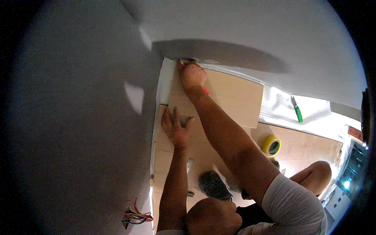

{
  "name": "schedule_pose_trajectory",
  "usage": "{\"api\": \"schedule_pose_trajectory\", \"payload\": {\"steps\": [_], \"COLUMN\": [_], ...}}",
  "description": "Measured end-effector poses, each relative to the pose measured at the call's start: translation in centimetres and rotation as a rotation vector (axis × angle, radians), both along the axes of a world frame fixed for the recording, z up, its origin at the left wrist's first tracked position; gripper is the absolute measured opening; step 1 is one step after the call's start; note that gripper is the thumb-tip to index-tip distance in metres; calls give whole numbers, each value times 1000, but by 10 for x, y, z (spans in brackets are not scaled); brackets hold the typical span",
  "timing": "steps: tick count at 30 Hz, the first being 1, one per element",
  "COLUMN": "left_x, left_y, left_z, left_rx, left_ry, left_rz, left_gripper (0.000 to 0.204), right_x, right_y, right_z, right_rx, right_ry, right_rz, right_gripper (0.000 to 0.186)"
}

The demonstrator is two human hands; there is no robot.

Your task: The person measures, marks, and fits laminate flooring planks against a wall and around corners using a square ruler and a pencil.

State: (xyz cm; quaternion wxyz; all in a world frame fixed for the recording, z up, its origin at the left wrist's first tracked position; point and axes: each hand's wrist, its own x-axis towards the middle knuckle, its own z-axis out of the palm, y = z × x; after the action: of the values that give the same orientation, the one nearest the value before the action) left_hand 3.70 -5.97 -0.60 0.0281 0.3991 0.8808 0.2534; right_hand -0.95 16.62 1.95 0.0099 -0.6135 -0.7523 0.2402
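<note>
My right hand (193,75) is closed at the far left corner, where the two walls meet. A bit of red shows at its fingers and another by the wrist; what it grips is mostly hidden. Under this hand lies a loose light-wood floor plank (235,96), its far edge near the back wall. My left hand (176,127) rests with fingers spread on the plank floor (162,143), close to the left wall. White underlay sheet (164,80) shows along the plank's left end.
A green-handled knife (298,113) lies on the underlay to the right. A roll of yellow tape (272,146) sits on the planks. Loose coloured wires (137,215) stick out of the left wall (90,117). My shoe (214,185) stands between my arms.
</note>
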Motion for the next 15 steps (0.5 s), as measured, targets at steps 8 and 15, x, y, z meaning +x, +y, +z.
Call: {"api": "schedule_pose_trajectory", "payload": {"steps": [8, 15], "left_x": [-3, 0], "left_y": [-1, 0], "left_z": [-3, -5], "left_rx": [0, 49], "left_ry": [12, 18], "left_rz": [1, 3], "left_gripper": [83, 83], "right_x": [-1, -1], "right_y": [-6, -4], "right_z": [-5, 3], "right_rx": [72, 15], "right_ry": [51, -25], "right_rz": [-34, -54], "right_gripper": [61, 61]}}
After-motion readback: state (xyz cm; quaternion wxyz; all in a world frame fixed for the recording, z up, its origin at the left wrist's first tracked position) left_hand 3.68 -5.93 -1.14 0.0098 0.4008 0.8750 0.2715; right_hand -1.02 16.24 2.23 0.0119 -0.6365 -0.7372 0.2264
